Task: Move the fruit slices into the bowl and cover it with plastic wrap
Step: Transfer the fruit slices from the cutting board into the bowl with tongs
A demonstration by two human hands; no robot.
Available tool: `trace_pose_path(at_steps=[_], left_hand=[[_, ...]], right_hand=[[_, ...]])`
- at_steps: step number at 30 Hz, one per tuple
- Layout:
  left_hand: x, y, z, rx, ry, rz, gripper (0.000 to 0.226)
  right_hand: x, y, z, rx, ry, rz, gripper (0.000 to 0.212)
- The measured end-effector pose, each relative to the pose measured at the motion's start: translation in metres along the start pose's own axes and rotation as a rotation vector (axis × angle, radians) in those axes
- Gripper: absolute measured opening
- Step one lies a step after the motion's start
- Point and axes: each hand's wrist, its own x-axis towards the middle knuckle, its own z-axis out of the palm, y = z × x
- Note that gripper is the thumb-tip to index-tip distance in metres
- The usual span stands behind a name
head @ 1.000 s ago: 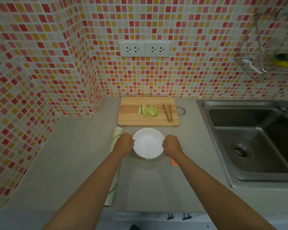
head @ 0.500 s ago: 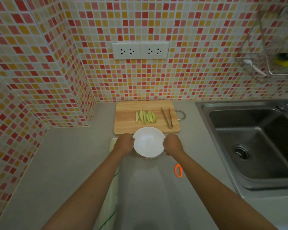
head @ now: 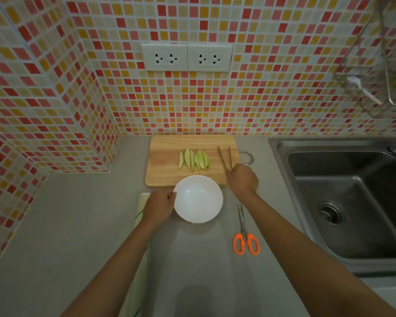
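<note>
Several pale green fruit slices lie fanned out on a wooden cutting board against the tiled wall. A white empty bowl stands on the counter just in front of the board. My left hand grips the bowl's left rim. My right hand rests on the board's right corner, its fingers closed on the near end of metal tongs. A roll of plastic wrap lies left of the bowl, mostly hidden under my left arm.
Orange-handled scissors lie on the counter right of the bowl. A steel sink fills the right side. A wire rack hangs on the wall above it. Tiled walls close off the back and left.
My right hand left the bowl's right rim and moved up to the tongs on the board. The bowl sits closer to the board; my left hand stays on it.
</note>
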Motion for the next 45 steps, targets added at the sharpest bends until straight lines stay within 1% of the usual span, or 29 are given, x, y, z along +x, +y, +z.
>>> trace_pose_path(at_steps=[2, 5, 8, 11, 14, 15, 17, 19, 21, 23, 27, 31, 35, 38, 45], left_hand=[[-0.001, -0.002, 0.002, -0.001, 0.028, 0.007, 0.029], [-0.003, -0.004, 0.005, -0.016, 0.061, 0.023, 0.028], [-0.003, -0.006, 0.007, -0.042, 0.089, 0.036, 0.026], [-0.004, -0.007, 0.007, -0.054, 0.085, 0.037, 0.026], [-0.002, -0.007, 0.006, -0.049, 0.087, 0.024, 0.026], [-0.002, -0.006, 0.006, -0.047, 0.087, 0.018, 0.025], [0.000, -0.006, 0.006, -0.045, 0.084, 0.013, 0.025], [0.000, -0.006, 0.006, -0.043, 0.084, 0.015, 0.025], [0.001, -0.005, 0.006, -0.038, 0.080, 0.013, 0.025], [0.002, -0.005, 0.006, -0.039, 0.080, 0.005, 0.025], [0.001, -0.004, 0.006, -0.034, 0.080, -0.003, 0.026], [0.000, -0.002, 0.005, -0.033, 0.071, -0.007, 0.026], [0.001, 0.000, 0.005, -0.020, 0.075, -0.007, 0.027], [0.001, 0.001, 0.005, -0.030, 0.076, 0.001, 0.028], [0.001, -0.001, 0.005, -0.032, 0.073, -0.008, 0.029]], right_hand=[[0.018, -0.005, -0.001, -0.056, -0.020, -0.012, 0.035], [0.035, -0.013, 0.004, -0.133, -0.105, 0.012, 0.044], [0.042, -0.019, 0.012, -0.164, -0.158, 0.003, 0.046], [0.044, -0.022, 0.016, -0.213, -0.150, -0.028, 0.042], [0.049, -0.027, 0.018, -0.206, -0.120, -0.024, 0.042], [0.049, -0.027, 0.018, -0.177, -0.118, -0.009, 0.039], [0.051, -0.028, 0.016, -0.042, -0.124, 0.055, 0.027], [0.053, -0.027, 0.012, 0.110, -0.151, 0.096, 0.023], [0.052, -0.026, 0.006, 0.224, -0.220, 0.075, 0.019], [0.048, -0.023, 0.002, 0.263, -0.268, 0.025, 0.021], [0.030, -0.022, -0.002, 0.181, -0.250, -0.079, 0.022], [0.015, -0.027, -0.004, 0.111, -0.216, -0.101, 0.024], [0.006, -0.034, -0.006, 0.079, -0.153, -0.135, 0.037], [0.006, -0.040, -0.006, 0.080, -0.138, -0.142, 0.040], [0.012, -0.050, 0.004, 0.034, -0.184, -0.101, 0.037]])
